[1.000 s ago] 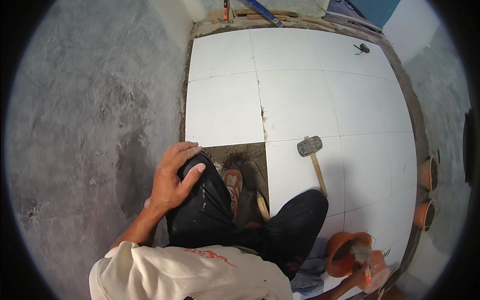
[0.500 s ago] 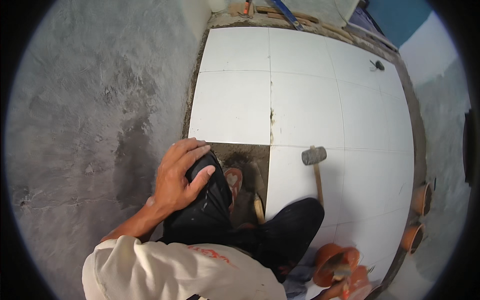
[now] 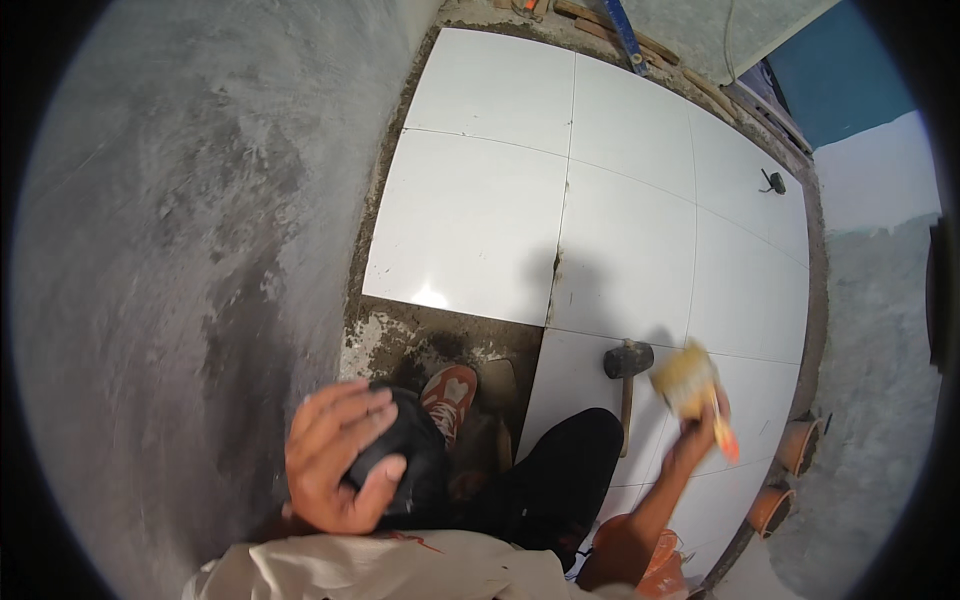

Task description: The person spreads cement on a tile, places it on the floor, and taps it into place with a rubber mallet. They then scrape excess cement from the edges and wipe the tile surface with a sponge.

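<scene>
Head view: brush (image 3: 688,383) in right hand (image 3: 697,436), left hand (image 3: 338,458) well apart.

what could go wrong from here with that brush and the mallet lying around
If the brush in the right hand is wet, which I can't tell, it could drip on the white tiles. The mallet lies close to the right knee, so a shift of the leg might knock it.
</scene>
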